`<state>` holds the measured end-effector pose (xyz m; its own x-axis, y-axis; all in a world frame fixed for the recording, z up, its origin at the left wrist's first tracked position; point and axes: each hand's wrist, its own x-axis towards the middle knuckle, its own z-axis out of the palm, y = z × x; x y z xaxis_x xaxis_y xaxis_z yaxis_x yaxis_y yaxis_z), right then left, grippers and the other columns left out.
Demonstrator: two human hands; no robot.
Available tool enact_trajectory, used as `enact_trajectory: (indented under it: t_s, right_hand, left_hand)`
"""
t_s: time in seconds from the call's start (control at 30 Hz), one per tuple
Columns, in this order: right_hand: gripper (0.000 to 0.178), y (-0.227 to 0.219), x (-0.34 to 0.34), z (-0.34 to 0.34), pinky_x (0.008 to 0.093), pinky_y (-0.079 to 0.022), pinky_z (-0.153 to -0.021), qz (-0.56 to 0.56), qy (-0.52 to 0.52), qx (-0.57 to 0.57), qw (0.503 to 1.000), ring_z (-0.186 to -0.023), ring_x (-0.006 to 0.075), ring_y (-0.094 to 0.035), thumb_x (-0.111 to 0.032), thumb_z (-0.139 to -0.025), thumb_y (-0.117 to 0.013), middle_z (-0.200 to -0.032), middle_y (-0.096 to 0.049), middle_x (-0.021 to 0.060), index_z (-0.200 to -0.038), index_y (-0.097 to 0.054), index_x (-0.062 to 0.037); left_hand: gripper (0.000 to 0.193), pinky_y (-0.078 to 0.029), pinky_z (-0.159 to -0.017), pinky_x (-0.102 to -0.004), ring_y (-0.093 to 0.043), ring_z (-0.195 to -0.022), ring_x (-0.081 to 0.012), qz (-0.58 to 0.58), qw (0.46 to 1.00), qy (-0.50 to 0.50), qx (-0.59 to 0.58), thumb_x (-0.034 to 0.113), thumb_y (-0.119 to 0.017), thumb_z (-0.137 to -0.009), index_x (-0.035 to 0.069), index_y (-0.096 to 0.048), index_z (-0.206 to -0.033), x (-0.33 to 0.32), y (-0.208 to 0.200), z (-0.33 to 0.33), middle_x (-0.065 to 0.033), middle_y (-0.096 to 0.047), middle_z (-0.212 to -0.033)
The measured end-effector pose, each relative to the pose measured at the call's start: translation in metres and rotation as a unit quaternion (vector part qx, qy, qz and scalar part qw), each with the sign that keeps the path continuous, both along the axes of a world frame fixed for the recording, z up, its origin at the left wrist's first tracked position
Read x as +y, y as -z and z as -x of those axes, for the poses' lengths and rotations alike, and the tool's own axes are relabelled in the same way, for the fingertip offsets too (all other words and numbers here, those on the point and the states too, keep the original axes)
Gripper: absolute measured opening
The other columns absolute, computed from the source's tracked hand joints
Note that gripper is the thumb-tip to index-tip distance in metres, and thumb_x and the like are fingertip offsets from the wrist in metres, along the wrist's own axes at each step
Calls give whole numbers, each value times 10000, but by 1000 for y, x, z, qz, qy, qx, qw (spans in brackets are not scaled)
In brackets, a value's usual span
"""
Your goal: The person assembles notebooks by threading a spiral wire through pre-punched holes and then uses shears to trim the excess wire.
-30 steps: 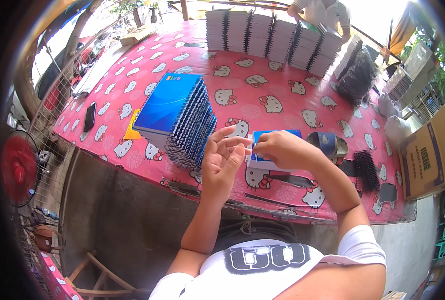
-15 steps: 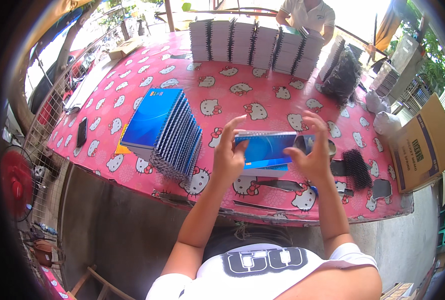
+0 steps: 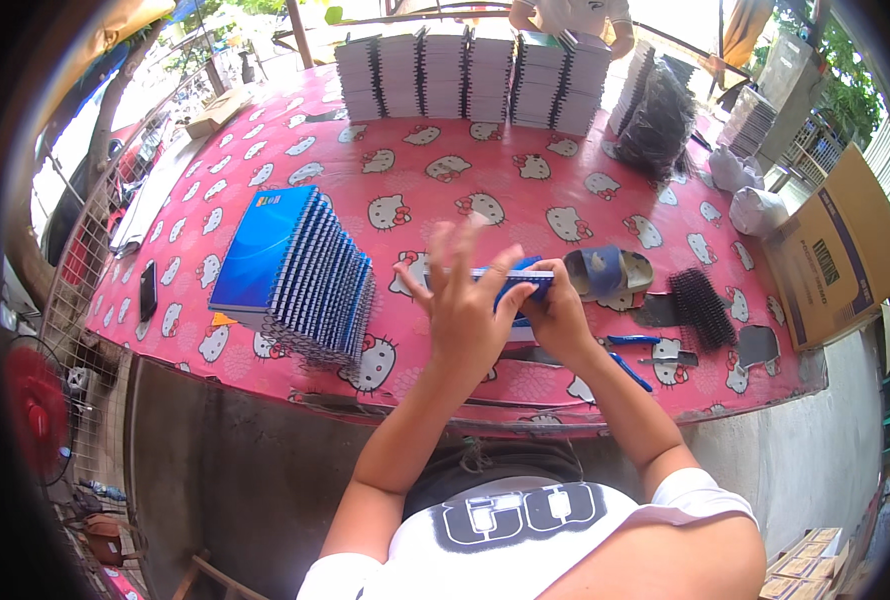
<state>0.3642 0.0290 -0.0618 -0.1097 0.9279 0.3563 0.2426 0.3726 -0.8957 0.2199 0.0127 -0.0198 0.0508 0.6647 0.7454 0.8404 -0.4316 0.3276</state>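
I hold a blue notebook above the near part of the table, tilted so that its pale long edge faces me. My right hand grips its right end. On its left part, my left hand has thumb and forefinger at the edge, while the other fingers are spread and blurred. Partly hidden below lies another notebook. To the left stands a tall stack of blue spiral notebooks. Right of my hands are a dark blue and beige object and a blue-handled tool.
The table has a pink cartoon-cat cover. Black binding coils lie at right, beside an open cardboard box. Several notebook stacks line the far edge, near a black plastic bag and another person. A phone lies left.
The notebook has tipped from showing its blue cover to nearly edge-on. My right hand has moved in to grip its end; my left hand's fingers have spread across it. The view has shifted slightly.
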Motion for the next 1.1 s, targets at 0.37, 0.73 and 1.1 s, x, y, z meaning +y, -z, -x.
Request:
enact_trajectory:
  t_s: [0.37, 0.73, 1.1]
  right_hand:
    - [366, 21, 4, -253, 439, -524, -772, 130, 394, -493, 765, -913, 337, -657, -316, -740, -782, -917, -664, 190, -888, -669, -1]
    - [180, 15, 13, -250, 457, -522, -770, 75, 383, -499, 774, -848, 361, -662, -168, -801, -694, -877, -667, 181, -866, -669, -2]
    - [233, -55, -5, -69, 267, -483, -637, -138, 55, -130, 980, -747, 139, -612, -13, -733, -750, -865, -639, 55, -961, -738, -58]
  left_hand:
    - [112, -213, -961, -503, -565, -860, -138, 65, 983, 118, -126, 306, -753, -761, 209, -746, -816, 19, 14, 1, 72, -686, -793]
    - [89, -212, -1009, -502, -581, -889, -150, 52, 986, 98, -122, 216, -765, -757, 157, -745, -821, 17, 6, -5, 44, -671, -797]
    - [182, -206, -1028, -505, -583, -868, -134, 62, 987, 111, -101, 297, -787, -742, 151, -747, -842, 25, -1, -5, 45, -686, -810]
